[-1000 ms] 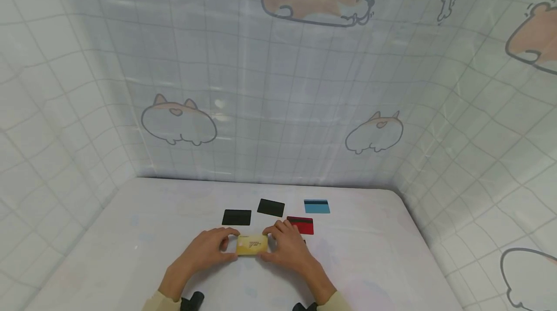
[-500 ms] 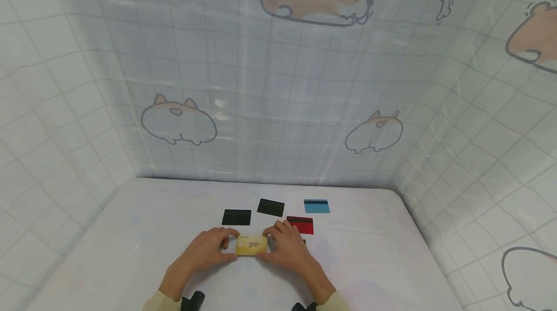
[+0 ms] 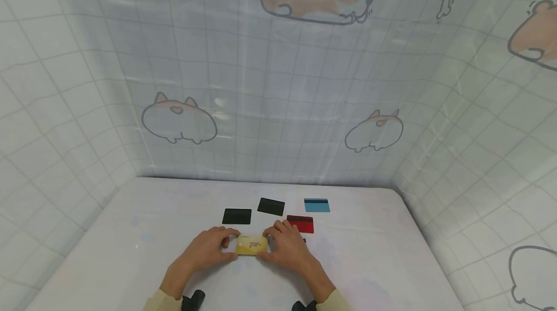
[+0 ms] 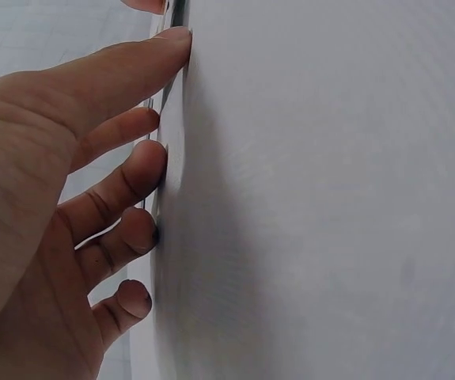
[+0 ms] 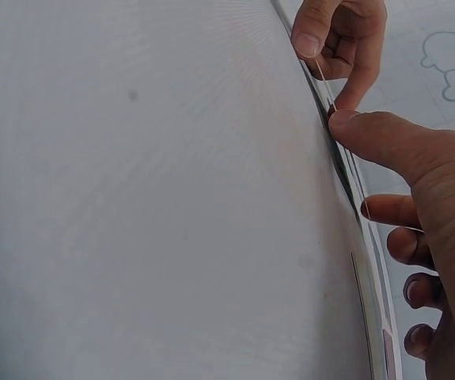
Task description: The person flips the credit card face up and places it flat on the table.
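A gold bank card (image 3: 252, 245) lies face up low over the white table, between both hands. My left hand (image 3: 204, 250) pinches its left end, thumb at the near corner and a finger at the far one. At the right end, my right hand (image 3: 290, 249) grips it the same way, thumb near and forefinger far. In the left wrist view the thumb (image 4: 120, 75) and fingertips come down to the table surface. The right wrist view has the card almost edge-on beside the right thumb (image 5: 393, 141).
Beyond the hands lie two black cards (image 3: 237, 216), a blue card (image 3: 317, 207) with a dark stripe, and a red card (image 3: 304, 225) close by the right fingers. A small dark corner shows past the right hand, mostly hidden. A curtain (image 3: 278, 83) with dog drawings surrounds the white table (image 3: 130, 253).
Both hands keep their hold on the gold card, which stays in place. The whole head view shifts very slightly.
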`<state>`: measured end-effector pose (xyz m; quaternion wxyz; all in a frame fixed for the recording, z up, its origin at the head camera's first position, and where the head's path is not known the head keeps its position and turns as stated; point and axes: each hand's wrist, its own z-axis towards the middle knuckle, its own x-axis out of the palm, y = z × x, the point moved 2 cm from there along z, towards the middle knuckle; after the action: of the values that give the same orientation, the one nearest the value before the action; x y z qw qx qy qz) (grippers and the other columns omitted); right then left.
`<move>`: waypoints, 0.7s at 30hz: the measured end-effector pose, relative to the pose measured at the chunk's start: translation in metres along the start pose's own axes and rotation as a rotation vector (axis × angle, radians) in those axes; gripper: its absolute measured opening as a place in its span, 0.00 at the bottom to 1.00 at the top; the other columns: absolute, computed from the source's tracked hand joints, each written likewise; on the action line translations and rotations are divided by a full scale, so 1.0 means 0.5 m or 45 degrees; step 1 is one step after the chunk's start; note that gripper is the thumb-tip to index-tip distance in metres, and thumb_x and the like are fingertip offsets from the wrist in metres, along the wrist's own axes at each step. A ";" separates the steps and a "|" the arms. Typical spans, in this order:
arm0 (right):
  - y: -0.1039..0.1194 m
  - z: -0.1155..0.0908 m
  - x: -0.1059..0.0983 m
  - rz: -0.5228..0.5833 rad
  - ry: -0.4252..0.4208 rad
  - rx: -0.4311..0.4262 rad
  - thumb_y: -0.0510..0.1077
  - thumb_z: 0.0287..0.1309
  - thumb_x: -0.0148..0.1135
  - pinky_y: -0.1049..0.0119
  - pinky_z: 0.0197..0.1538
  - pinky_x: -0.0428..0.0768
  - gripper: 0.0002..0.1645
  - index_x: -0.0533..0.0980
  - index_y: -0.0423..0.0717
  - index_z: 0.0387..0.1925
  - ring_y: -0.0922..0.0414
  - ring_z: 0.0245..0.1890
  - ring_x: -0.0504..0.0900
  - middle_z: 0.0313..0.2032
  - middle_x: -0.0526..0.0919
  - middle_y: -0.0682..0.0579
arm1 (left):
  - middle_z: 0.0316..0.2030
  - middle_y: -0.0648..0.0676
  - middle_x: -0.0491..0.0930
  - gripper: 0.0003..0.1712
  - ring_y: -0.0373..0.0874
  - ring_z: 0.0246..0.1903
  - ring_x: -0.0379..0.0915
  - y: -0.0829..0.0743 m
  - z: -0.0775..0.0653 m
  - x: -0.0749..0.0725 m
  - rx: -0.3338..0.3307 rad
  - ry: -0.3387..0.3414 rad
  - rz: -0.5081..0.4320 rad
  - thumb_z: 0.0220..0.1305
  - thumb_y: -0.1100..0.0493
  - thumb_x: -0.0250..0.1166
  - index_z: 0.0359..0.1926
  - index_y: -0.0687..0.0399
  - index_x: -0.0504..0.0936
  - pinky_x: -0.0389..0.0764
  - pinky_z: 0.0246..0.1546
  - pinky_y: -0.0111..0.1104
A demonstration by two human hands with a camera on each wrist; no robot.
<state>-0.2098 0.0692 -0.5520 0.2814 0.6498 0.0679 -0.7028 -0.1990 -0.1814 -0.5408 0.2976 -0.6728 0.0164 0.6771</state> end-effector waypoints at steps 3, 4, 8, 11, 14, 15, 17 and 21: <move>0.000 0.008 0.003 0.010 0.016 0.020 0.74 0.47 0.69 0.59 0.49 0.75 0.32 0.81 0.65 0.51 0.62 0.47 0.70 0.43 0.76 0.64 | 0.27 0.39 0.68 0.29 0.33 0.30 0.60 0.005 0.006 -0.004 0.007 0.002 -0.012 0.51 0.41 0.77 0.55 0.41 0.82 0.62 0.32 0.32; 0.000 0.010 0.004 0.012 0.023 0.029 0.74 0.47 0.69 0.58 0.50 0.76 0.32 0.81 0.65 0.51 0.62 0.47 0.70 0.43 0.76 0.64 | 0.27 0.40 0.68 0.29 0.33 0.30 0.61 0.007 0.008 -0.004 0.011 0.003 -0.016 0.51 0.42 0.77 0.55 0.41 0.82 0.63 0.31 0.32; 0.000 0.019 0.009 0.021 0.041 0.055 0.74 0.46 0.70 0.52 0.55 0.77 0.33 0.81 0.65 0.51 0.61 0.49 0.72 0.44 0.77 0.64 | 0.28 0.40 0.68 0.30 0.33 0.30 0.61 0.017 0.016 -0.005 0.027 0.008 -0.026 0.51 0.42 0.77 0.55 0.42 0.82 0.63 0.30 0.31; 0.001 0.026 0.011 0.024 0.042 0.066 0.73 0.46 0.70 0.51 0.55 0.77 0.33 0.81 0.65 0.51 0.60 0.50 0.72 0.44 0.77 0.63 | 0.28 0.40 0.67 0.30 0.33 0.30 0.60 0.025 0.022 -0.004 0.028 0.015 -0.026 0.51 0.42 0.77 0.55 0.42 0.82 0.63 0.31 0.31; 0.001 0.032 0.013 0.020 0.037 0.073 0.73 0.45 0.71 0.51 0.55 0.77 0.33 0.81 0.64 0.51 0.60 0.50 0.72 0.44 0.77 0.63 | 0.28 0.40 0.67 0.30 0.33 0.30 0.61 0.033 0.028 -0.003 0.019 0.026 -0.028 0.51 0.42 0.77 0.55 0.41 0.81 0.63 0.31 0.31; 0.002 0.034 0.014 0.022 0.035 0.076 0.73 0.45 0.71 0.51 0.55 0.77 0.33 0.81 0.64 0.51 0.60 0.49 0.72 0.43 0.77 0.63 | 0.28 0.40 0.67 0.30 0.33 0.30 0.61 0.036 0.030 -0.003 0.015 0.030 -0.031 0.51 0.42 0.77 0.55 0.41 0.81 0.63 0.31 0.31; 0.002 0.037 0.016 0.016 0.034 0.083 0.73 0.45 0.71 0.50 0.55 0.77 0.34 0.81 0.64 0.52 0.60 0.49 0.72 0.43 0.77 0.63 | 0.28 0.40 0.67 0.30 0.33 0.30 0.61 0.040 0.034 -0.003 0.009 0.038 -0.030 0.51 0.42 0.77 0.55 0.41 0.81 0.63 0.31 0.31; 0.002 0.044 0.019 0.005 0.025 0.089 0.73 0.45 0.71 0.52 0.54 0.77 0.34 0.81 0.64 0.52 0.60 0.49 0.72 0.43 0.77 0.63 | 0.28 0.39 0.67 0.30 0.34 0.30 0.61 0.047 0.042 -0.005 0.003 0.049 -0.026 0.51 0.41 0.77 0.56 0.41 0.81 0.63 0.31 0.31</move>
<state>-0.2287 0.0551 -0.5574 0.2592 0.6661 0.0449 -0.6979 -0.2283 -0.1930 -0.5454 0.3050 -0.6854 0.0162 0.6610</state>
